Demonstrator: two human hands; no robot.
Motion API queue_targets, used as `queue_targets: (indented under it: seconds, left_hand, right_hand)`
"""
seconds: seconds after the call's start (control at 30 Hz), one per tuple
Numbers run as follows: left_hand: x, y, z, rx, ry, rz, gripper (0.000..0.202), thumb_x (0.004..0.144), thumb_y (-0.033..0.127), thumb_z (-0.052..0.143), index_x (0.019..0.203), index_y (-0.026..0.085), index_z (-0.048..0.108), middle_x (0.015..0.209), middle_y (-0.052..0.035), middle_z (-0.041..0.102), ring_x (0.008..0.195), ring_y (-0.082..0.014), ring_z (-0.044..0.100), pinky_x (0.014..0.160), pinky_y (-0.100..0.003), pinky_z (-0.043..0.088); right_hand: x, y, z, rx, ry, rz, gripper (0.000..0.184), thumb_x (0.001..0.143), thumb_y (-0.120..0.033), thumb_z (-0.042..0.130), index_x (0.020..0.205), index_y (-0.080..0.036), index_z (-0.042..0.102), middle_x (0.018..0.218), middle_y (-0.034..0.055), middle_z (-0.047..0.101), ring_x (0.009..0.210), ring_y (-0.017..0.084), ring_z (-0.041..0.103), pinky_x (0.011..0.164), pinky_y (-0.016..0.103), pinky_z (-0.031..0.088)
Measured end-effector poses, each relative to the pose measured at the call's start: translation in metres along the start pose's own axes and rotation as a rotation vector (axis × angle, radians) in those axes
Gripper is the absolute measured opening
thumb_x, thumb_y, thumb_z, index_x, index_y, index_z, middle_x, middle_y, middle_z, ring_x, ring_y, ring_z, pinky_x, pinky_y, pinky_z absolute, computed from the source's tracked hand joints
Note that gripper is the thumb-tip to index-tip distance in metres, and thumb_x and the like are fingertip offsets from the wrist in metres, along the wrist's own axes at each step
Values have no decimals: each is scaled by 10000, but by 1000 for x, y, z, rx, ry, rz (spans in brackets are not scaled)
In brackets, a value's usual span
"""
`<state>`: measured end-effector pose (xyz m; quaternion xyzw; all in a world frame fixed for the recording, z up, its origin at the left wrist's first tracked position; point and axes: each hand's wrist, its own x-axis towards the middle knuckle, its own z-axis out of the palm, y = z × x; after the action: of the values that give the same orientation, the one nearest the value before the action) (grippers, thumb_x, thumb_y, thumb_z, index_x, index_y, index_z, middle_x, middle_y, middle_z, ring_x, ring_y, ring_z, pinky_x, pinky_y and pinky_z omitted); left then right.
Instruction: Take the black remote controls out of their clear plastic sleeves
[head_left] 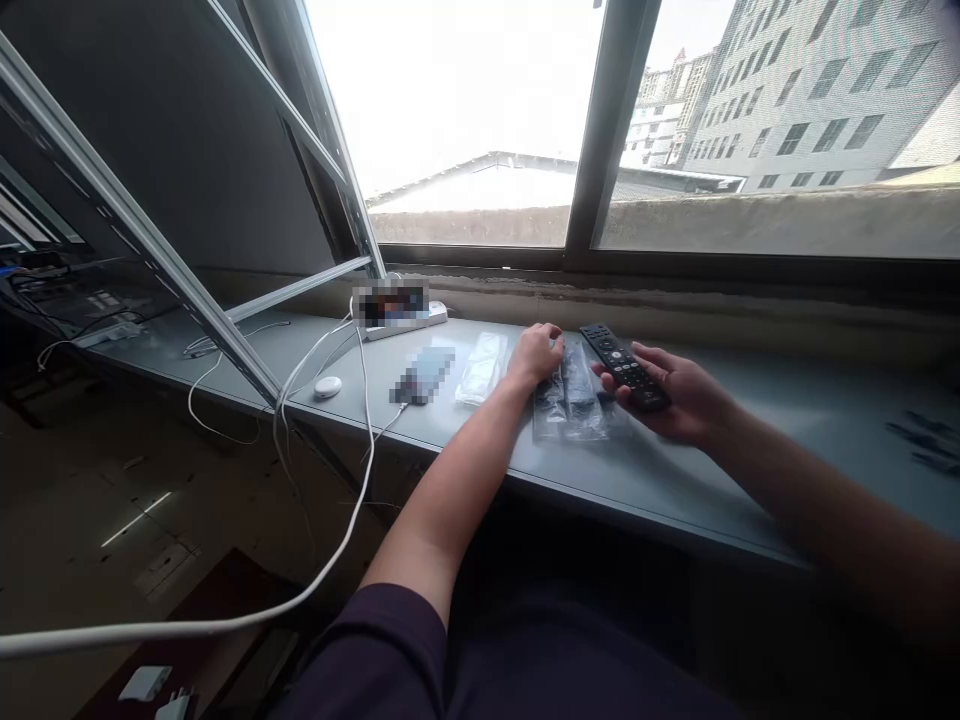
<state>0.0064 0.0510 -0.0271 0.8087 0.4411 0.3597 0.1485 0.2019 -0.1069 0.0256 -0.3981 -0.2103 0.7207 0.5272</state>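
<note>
A black remote control (626, 368) with rows of buttons and a light round button lies tilted in my right hand (675, 395), whose thumb and fingers close around its lower part. My left hand (536, 355) rests over clear plastic bags (574, 400) on the table, its fingers curled at their upper end, where a bag appears pinched. Dark long items show through these bags. Just left of that hand, a white item in clear wrapping (484, 368) lies flat.
On the narrow table (750, 470) a white power strip (409, 322), a blurred-out phone-like item (426, 375) and a small white round case (328, 387) stand to the left. White cables (367, 430) loop over the edge by a metal frame (187, 270). Dark items (930, 440) lie far right.
</note>
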Motion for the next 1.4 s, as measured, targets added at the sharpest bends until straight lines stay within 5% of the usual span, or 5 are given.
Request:
queue_targets:
  seconds: [0.23,0.5,0.7,1.1,1.4]
  left_hand:
    - [1,-3,2,-9,-4,-25,249,1132,233,631,1260,206,843,1385,-137,833,1347,-279,748,1231,-379,549]
    - [4,-5,3,6,4,-27,239,1126,220,641,1246,204,847,1365,-132,847,1339,-273,761,1228,-361,547]
    - [4,-8,4,-1,12,-22,256,1128,205,632,1254,208,855,1363,-123,853,1319,-254,770,1227,-347,543]
    - [3,-5,-1,-6,16,-45,248,1123,207,639,1256,185,847,1352,-146,846,1312,-268,765,1205,-368,558]
    - [1,-4,-2,-6,11,-51,238,1119,205,642,1232,196,851,1343,-145,849,1313,-272,769,1201,-376,567]
  right_hand:
    - [-3,-2,-2,64,-80,-11,265,1182,-313,536,1364,-233,711,830,40,644,548,157,532,352,210,494]
    - [3,-8,-8,-34,3,-35,264,1162,-350,586,1372,-248,709,1051,143,779,814,265,774,564,346,726]
    - [0,-3,-3,68,-60,-31,284,1209,-395,481,1289,-253,713,968,104,725,607,186,611,363,250,530]
    - [6,6,-7,-214,40,-240,188,1031,-70,758,1114,-238,771,1038,77,803,795,191,755,620,269,722]
    - [9,13,-9,-365,-72,-479,469,697,-260,1149,1042,-264,831,1070,42,862,1079,263,813,867,376,689]
